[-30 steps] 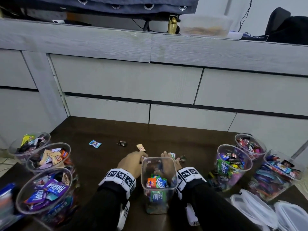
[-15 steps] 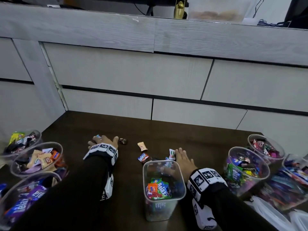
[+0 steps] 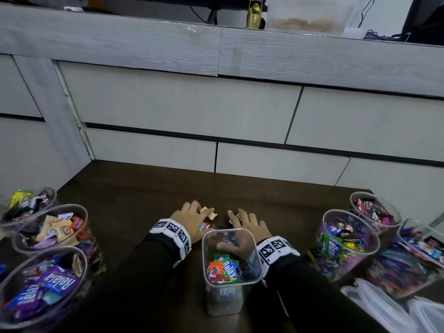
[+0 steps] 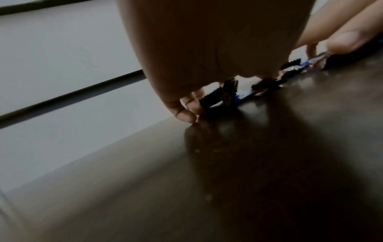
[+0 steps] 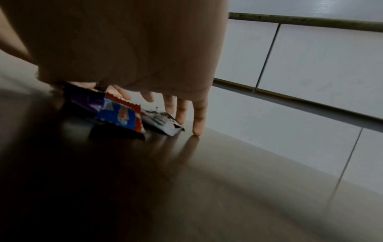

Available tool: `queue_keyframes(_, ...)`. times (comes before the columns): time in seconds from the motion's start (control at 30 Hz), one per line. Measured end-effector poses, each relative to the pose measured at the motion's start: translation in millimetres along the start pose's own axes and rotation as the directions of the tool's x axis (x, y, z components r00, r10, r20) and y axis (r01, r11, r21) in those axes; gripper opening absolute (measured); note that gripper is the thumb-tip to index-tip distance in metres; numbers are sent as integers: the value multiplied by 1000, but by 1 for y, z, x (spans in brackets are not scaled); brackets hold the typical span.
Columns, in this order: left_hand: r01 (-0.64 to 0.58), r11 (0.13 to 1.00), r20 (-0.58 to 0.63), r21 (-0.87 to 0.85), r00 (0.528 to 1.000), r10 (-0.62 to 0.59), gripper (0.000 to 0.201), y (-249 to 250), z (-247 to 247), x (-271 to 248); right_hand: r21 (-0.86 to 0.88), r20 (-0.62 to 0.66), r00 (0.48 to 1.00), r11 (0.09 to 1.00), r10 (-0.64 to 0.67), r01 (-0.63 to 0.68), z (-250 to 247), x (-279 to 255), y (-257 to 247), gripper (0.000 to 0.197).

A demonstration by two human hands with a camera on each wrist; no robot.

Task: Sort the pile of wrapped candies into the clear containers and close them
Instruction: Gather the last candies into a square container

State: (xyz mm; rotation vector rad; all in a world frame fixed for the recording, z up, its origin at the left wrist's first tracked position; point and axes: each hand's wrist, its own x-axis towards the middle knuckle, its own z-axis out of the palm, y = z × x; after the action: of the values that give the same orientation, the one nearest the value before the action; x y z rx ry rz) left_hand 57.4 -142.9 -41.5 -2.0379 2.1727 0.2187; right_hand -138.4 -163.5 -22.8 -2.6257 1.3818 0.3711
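Note:
A few wrapped candies lie on the dark table (image 3: 134, 188) just behind the square clear container (image 3: 204, 251), which holds green and orange candies. My left hand (image 3: 195, 213) lies palm down over them, fingers spread beside a tan candy (image 3: 212, 213). In the left wrist view its fingertips (image 4: 186, 113) touch the table against a dark-wrapped candy (image 4: 225, 93). My right hand (image 3: 245, 221) rests opposite, partly behind the container. Its straight fingers (image 5: 197, 121) touch the table beside a white-green candy (image 5: 162, 123) and a blue-orange candy (image 5: 119, 114).
Three round clear containers of candies stand at the left (image 3: 51, 210), (image 3: 28, 192), (image 3: 43, 253). Others stand at the right (image 3: 348, 213), (image 3: 374, 195), (image 3: 418, 224). Clear lids (image 3: 374, 306) lie at the bottom right. Grey drawers (image 3: 168, 111) rise behind the table.
My left hand went out to the far left of the table and has come back to the middle with loose candies. My right hand stayed behind the square container.

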Motion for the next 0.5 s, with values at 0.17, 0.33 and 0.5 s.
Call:
queue_keyframes(0.17,-9,985,55,-174,998,19,51,13,-5,-5,-60,-83,994,996,-66,62,5,5,-9,59)
queue_keyframes(0.33,4,980,-2,-200,1000,-4,39,17,-4,-6,-78,-112,992,996,-59,50,11,3,-10,51)
queue_keyframes(0.5,3,995,52,-105,999,3,53,23,1,1,1,-125,991,999,-45,45,17,1,-10,55)
